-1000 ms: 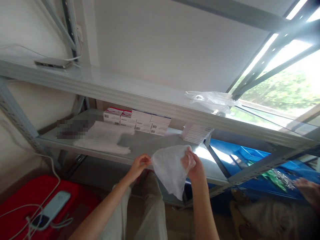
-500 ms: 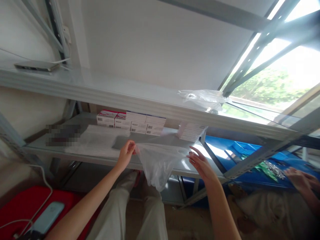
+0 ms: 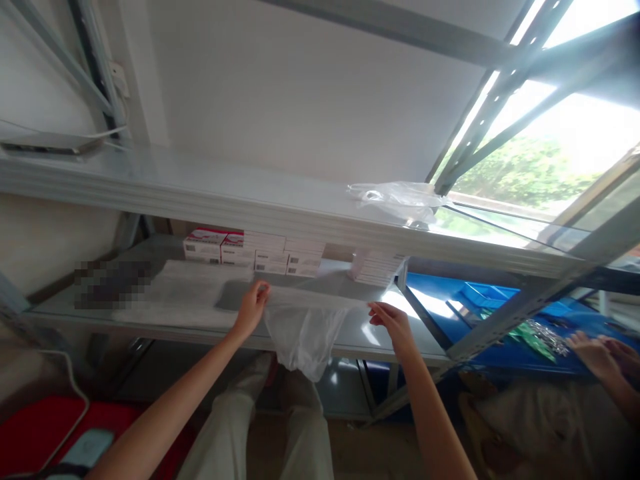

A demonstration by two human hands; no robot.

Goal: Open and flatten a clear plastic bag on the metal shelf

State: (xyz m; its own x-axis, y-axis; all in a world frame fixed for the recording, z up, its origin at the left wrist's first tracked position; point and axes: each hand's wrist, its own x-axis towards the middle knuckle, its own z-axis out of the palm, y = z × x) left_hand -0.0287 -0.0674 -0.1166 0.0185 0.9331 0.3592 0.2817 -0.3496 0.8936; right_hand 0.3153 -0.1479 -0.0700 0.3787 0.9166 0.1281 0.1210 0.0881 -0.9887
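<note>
Thin translucent plastic bag stretched left-right along the front edge of the lower grey metal shelf, body sagging below the lip. Left hand pinches one top corner; right hand grips the other, fingers loosely curled. Red-and-white cartons stacked behind; flat white sheets just left.
</note>
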